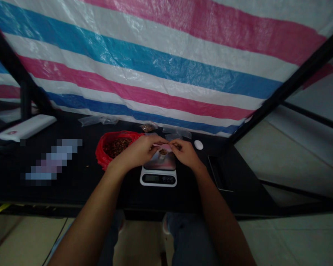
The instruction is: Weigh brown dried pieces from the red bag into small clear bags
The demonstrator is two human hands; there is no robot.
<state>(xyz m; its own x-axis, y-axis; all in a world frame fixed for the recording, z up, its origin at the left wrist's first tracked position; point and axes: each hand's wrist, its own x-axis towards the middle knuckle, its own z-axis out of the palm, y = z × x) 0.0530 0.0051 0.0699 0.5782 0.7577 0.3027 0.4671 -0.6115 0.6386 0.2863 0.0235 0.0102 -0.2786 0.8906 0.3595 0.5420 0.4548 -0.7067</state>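
Note:
My left hand (140, 150) and my right hand (185, 152) meet above a small white kitchen scale (158, 179) on a black table (72, 184). Both pinch the top edge of a small clear plastic bag (163, 149) that holds a little brown material and hangs just over the scale's platform. A red plastic bag (105, 151) full of brown dried bits sits open directly left of my left hand.
Several clear small bags (97, 120) and one filled bag (147, 127) lie behind the scale. A small white round object (198, 145) is right of my hands, a white flat box (26, 127) at far left, a dark phone (219, 173) at right. A striped tarp (166, 66) hangs behind.

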